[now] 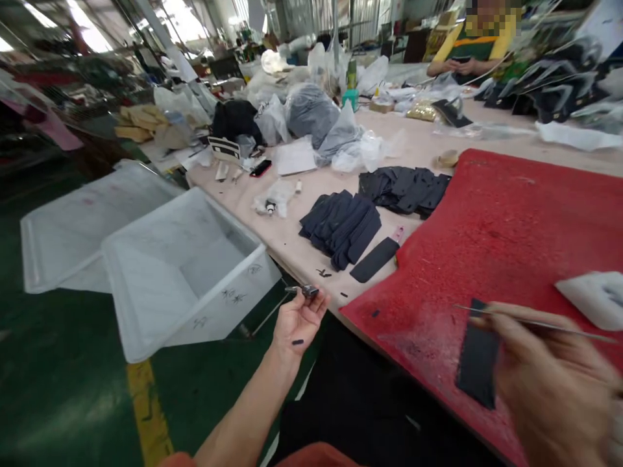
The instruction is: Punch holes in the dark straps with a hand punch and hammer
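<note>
My left hand is turned palm up near the table's front edge, its fingers curled round a small dark metal tool whose exact kind I cannot make out. A small dark scrap lies on its palm. On the right, my right hand, blurred, pinches a thin metal rod, which points left. Beside and partly beneath that hand is a dark rectangular fabric piece, lying on the red mat. Another dark strip lies left of the mat, next to a pile of similar pieces.
A second dark pile lies behind the first. White plastic bins stand on the left. Plastic bags, a phone and a white block are on the table. Another person sits across the table.
</note>
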The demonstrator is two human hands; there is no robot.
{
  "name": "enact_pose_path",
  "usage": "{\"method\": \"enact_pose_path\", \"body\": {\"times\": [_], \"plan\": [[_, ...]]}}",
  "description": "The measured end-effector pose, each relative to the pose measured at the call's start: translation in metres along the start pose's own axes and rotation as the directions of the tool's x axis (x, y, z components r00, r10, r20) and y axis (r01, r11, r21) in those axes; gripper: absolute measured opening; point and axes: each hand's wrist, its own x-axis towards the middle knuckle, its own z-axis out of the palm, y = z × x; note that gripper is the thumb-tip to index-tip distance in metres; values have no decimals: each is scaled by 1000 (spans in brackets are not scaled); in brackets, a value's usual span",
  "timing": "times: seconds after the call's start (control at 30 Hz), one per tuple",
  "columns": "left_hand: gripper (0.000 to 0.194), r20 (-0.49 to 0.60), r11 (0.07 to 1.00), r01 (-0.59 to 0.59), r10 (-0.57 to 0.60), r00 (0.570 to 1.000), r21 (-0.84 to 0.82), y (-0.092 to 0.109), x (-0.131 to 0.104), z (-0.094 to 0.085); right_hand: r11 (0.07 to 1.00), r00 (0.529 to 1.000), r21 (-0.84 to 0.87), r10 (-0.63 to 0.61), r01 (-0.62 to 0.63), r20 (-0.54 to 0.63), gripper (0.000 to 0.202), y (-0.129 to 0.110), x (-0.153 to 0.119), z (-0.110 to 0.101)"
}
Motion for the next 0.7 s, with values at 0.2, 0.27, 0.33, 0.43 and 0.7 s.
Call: {"method": "enact_pose_path", "body": {"times": [0.2, 0.27, 0.33, 0.43, 0.7], "plan": [[27, 16, 997, 64, -63, 998, -49, -3, -5, -14, 916, 955, 400, -136, 20, 263, 6, -43, -46, 123], [28, 36, 994, 85, -83, 996, -63, -3, -6, -18, 906, 945, 423, -158, 23, 286, 6, -43, -55, 142], [29, 46, 991, 106, -102, 994, -82, -2, -7, -21, 904, 931, 423, -203, 60, 302, 6, -41, -59, 148], [26, 35, 988, 116, -113, 993, -105, 0, -8, -24, 910, 924, 401, -236, 102, 301, 7, -38, -61, 150], [25, 51, 984, 135, -130, 990, -116, 2, -6, -31, 907, 938, 401, -24, -125, 346, 10, -35, -69, 163]]}}
